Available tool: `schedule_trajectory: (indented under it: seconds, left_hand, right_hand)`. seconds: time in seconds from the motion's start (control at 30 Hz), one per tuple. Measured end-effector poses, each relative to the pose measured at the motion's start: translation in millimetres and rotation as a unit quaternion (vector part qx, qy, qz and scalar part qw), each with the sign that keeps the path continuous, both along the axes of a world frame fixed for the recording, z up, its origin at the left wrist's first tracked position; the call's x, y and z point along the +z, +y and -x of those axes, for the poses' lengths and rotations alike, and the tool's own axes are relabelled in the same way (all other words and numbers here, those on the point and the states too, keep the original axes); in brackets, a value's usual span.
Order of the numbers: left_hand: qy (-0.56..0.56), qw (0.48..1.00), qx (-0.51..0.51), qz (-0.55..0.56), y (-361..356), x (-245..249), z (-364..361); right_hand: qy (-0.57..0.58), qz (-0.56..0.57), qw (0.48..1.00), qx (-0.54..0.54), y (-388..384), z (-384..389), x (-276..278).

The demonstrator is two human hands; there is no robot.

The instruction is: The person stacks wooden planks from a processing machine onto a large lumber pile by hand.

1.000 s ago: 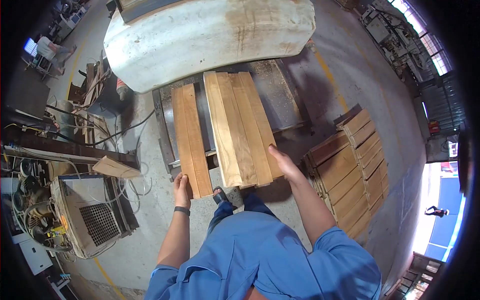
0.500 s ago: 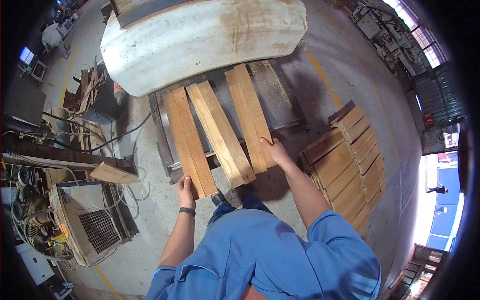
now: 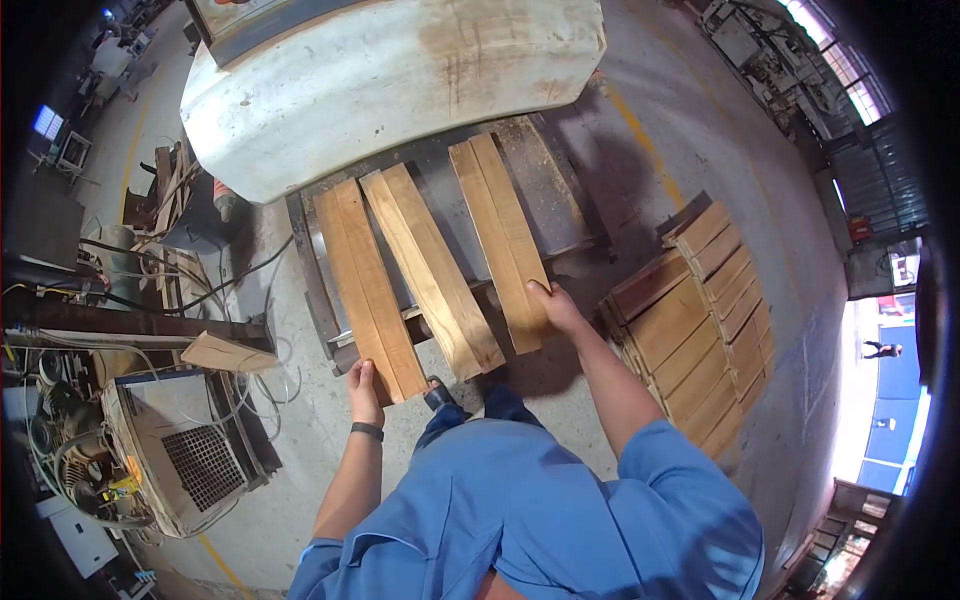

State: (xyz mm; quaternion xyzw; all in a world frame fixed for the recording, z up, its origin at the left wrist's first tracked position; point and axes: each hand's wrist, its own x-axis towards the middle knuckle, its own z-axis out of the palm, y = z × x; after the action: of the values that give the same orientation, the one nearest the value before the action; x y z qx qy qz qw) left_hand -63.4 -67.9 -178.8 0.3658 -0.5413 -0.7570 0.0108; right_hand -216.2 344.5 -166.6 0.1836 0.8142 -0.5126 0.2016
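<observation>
Three long wooden pieces lie side by side with their far ends on a dark metal table [image 3: 545,190]. My left hand [image 3: 365,385] is closed on the near end of the left plank [image 3: 365,290]. At the right, my right hand [image 3: 555,305] grips the outer edge of the right plank [image 3: 497,235], its thumb on top. Between them the middle plank [image 3: 435,270] has no hand on it, and its near end overhangs the table's front edge. The undersides of the planks and most of my fingers are hidden.
Behind the table is a large white machine cover [image 3: 400,90]. Stacked boards [image 3: 690,340] stand on the floor at the right. To the left are a bin of scrap wood [image 3: 205,220], hoses and a grated unit [image 3: 200,465]. A distant person [image 3: 882,350] shows at the far right.
The left and middle planks have shifted slightly left, and the gap before the right plank is wider. My left hand has moved a little left and down with its plank.
</observation>
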Motion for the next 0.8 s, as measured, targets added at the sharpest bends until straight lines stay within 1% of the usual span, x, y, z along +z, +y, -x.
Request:
schedule_trajectory:
  seconds: [0.07, 0.17, 0.27, 0.3, 0.4, 0.5, 0.6, 0.67, 0.73, 0.8]
  left_hand:
    - [-0.009, 1.0, -0.012, 0.013, -1.6, 6.7, -7.1]
    - [-0.007, 1.0, 0.01, 0.008, -0.7, -2.7, -6.1]
    - [-0.006, 1.0, 0.01, 0.01, -1.0, -4.7, -8.6]
    - [-0.005, 1.0, 0.008, 0.013, -1.1, -3.3, -8.0]
    - [-0.009, 1.0, -0.006, 0.022, -1.0, 1.0, -7.5]
    - [-0.007, 1.0, -0.011, 0.027, -1.0, 1.7, -7.6]
    - [0.003, 1.0, 0.002, 0.008, -2.3, -4.7, -7.9]
    - [0.004, 1.0, -0.01, 0.002, -5.5, -7.1, -9.4]
    - [0.0, 1.0, -0.019, 0.004, -6.5, -5.5, -8.3]
    - [-0.009, 1.0, -0.024, 0.012, -7.4, -5.8, -9.2]
  right_hand:
    - [-0.013, -0.124, 0.992, 0.016, -9.0, -2.9, 18.2]
    - [-0.034, -0.245, 0.968, 0.04, -22.8, -4.1, 67.5]
    - [0.024, -0.334, 0.942, 0.018, -17.6, -6.7, 74.4]
    - [0.074, -0.363, 0.929, 0.015, -13.5, -8.5, 71.2]
    - [0.096, -0.384, 0.917, 0.037, -3.8, -15.6, 63.1]
    - [0.2, -0.452, 0.864, 0.091, -4.6, -23.9, 50.5]
    - [0.35, -0.444, 0.814, 0.135, -6.3, -42.0, 51.3]
    - [0.277, -0.36, 0.884, 0.106, -6.0, -49.1, 41.7]
    - [0.197, -0.286, 0.935, 0.071, -4.2, -48.3, 42.6]
    - [0.203, -0.409, 0.888, 0.052, -2.5, -41.0, 47.1]
